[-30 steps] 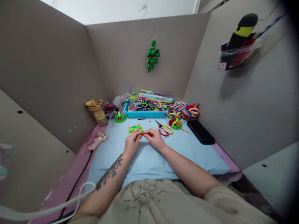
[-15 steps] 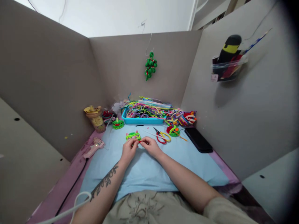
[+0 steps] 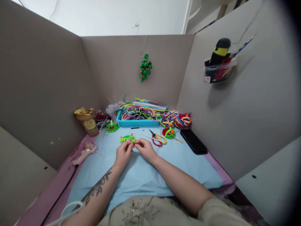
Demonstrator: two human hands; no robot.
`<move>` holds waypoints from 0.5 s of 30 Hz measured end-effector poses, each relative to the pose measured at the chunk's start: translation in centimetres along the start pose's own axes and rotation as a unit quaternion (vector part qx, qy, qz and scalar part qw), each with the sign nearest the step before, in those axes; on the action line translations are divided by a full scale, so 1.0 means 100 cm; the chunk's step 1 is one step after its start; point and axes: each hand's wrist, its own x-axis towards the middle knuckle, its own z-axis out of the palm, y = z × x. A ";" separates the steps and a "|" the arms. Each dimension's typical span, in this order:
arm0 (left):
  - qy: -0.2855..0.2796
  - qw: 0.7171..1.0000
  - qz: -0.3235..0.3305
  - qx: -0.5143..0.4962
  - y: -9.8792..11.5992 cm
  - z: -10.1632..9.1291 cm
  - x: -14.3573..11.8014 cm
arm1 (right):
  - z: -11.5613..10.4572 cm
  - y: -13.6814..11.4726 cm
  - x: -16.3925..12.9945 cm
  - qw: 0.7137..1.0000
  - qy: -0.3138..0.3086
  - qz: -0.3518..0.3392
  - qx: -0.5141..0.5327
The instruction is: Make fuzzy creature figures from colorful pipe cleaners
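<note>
Piece in hand: I see a short red pipe cleaner piece [image 3: 136, 144] pinched between the two hands, low over the blue mat [image 3: 145, 175], just in front of the green pipe-cleaner figure [image 3: 127, 139].
Left hand: my left hand [image 3: 122, 153] is closed, thumb and forefinger nipping the left end of the red piece, touching or almost touching the green figure; I cannot tell which.
Right hand: my right hand [image 3: 146, 149] is closed too, fingertips gripping the right end of the same piece.
Near things: the scissors [image 3: 157, 138] with red and yellow handles lie open just right of the right hand, blades pointing away; a red-and-green figure [image 3: 168, 132] sits beyond them, and a black phone [image 3: 193, 141] further right.
Far things: the blue tray [image 3: 136, 122] heaped with pipe cleaners stands at the back of the mat, a second green figure [image 3: 112, 126] and a cup [image 3: 87, 122] to its left, a pink glue gun [image 3: 82, 153] on the left edge.
Risk, as I judge it: the piece is tiny, so a loose pinch could drop it onto the mat, and the bare wire end could prick a fingertip.
Risk two: a sideways sweep of the right hand could catch the open scissor blades; pressing forward could shove the green figure out of place.
</note>
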 end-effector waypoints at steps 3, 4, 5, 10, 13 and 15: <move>0.006 1.000 -0.008 -0.011 0.002 0.002 -0.002 | 0.001 -0.004 -0.003 1.000 0.008 0.003 0.014; 0.008 1.000 -0.011 -0.013 0.003 0.002 -0.003 | 0.001 -0.004 -0.004 1.000 0.010 0.002 0.016; 0.012 1.000 -0.013 -0.016 0.003 0.003 -0.003 | 0.001 -0.005 -0.006 1.000 0.013 0.000 0.017; 0.024 0.999 -0.003 -0.028 0.003 0.004 -0.006 | 0.002 -0.007 -0.010 1.000 0.019 -0.021 0.013; 0.021 0.999 -0.006 -0.036 0.003 0.003 -0.008 | 0.002 -0.007 -0.011 0.999 0.014 -0.027 0.014; 0.017 0.998 -0.020 -0.053 0.004 0.002 -0.007 | 0.002 -0.006 -0.011 0.999 0.012 -0.028 0.015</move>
